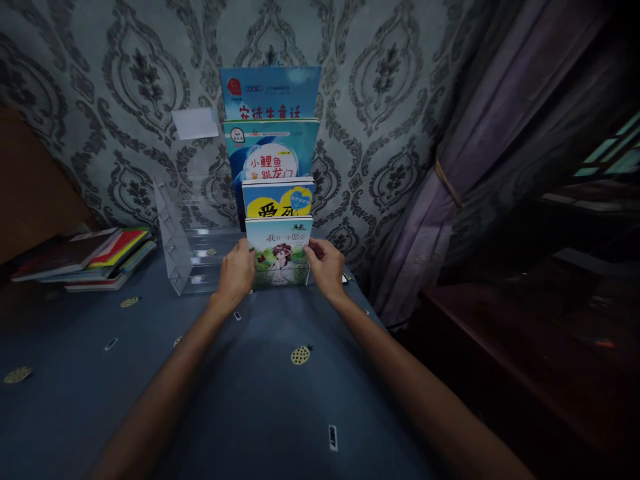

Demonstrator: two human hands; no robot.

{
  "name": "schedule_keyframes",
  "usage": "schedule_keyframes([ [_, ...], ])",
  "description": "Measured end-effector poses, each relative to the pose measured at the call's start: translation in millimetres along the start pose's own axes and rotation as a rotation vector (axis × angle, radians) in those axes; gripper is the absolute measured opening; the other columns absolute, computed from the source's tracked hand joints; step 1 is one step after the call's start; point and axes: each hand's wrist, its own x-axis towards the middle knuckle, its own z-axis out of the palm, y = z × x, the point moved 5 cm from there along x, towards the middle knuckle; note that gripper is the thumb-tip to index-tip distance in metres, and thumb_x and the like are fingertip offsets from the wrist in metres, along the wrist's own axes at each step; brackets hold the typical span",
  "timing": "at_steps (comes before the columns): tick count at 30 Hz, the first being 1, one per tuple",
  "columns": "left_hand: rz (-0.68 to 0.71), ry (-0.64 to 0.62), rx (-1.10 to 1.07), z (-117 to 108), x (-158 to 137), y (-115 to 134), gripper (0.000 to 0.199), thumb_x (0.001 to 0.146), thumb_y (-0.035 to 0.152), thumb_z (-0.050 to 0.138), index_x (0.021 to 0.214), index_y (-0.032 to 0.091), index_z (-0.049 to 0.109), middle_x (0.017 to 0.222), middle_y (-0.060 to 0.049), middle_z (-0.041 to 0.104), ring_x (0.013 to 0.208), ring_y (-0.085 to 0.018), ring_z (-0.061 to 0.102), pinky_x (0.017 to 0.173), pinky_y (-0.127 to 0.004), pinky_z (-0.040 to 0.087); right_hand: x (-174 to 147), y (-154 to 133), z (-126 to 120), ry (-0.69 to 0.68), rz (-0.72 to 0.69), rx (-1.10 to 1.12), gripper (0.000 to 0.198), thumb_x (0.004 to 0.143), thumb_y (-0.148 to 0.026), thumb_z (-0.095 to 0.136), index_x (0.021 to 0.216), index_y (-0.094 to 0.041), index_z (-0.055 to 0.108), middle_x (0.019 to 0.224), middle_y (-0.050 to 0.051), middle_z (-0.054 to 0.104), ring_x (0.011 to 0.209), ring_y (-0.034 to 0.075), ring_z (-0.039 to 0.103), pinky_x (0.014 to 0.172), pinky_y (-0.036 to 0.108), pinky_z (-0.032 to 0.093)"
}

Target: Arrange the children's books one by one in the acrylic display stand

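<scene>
A clear plastic tiered rack stands against the wall, with books stepped up its right side. In the lowest front tier is a small green book with a drawn figure on its cover, upright. My left hand is closed at its left edge. At the right edge, my right hand pinches it between thumb and fingers. Behind it rise a yellow-and-blue book, a teal book with a white oval, and a tall blue book at the back. Their lower parts are hidden.
Several books lie in a loose stack at the left of the blue patterned tablecloth. A white card shows above the rack's left side. Right of the table hangs a tied purple curtain, beside a dark reddish surface.
</scene>
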Motion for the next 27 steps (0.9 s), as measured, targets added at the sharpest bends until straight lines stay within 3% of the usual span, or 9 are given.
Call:
schedule_keyframes([
  [11,0.006,-0.041,-0.005,-2.5,1.7,-5.1,0.018,0.101,0.022,0.046,0.114,0.016,0.057,0.109,-0.015,0.074,0.103,-0.031,0.071,0.085,-0.036,0.05,0.6,-6.0,-3.4,-0.025,0.026,0.011,0.027,0.08,-0.033,0.061,0.097,-0.018,0.075,0.092,0.009,0.076,0.082,0.026,0.071,0.076,0.041,0.058],
  [19,0.124,-0.107,-0.196,-6.6,14.3,-23.7,0.034,0.095,0.019,0.051,0.128,0.02,0.058,0.11,-0.009,0.076,0.105,-0.026,0.07,0.093,-0.036,0.052,1.4,-10.8,-6.2,-0.017,0.021,-0.024,0.032,0.078,-0.038,0.061,0.099,-0.016,0.073,0.086,0.009,0.076,0.074,0.024,0.068,0.07,0.038,0.055],
  [27,0.183,-0.164,-0.24,-7.4,16.0,-26.5,0.039,0.093,0.019,0.052,0.131,0.016,0.058,0.115,-0.014,0.075,0.103,-0.029,0.072,0.091,-0.041,0.055,-0.4,-15.3,-6.1,0.003,0.045,-0.067,0.04,0.075,-0.038,0.058,0.104,-0.014,0.07,0.079,0.007,0.074,0.07,0.023,0.066,0.067,0.035,0.052],
])
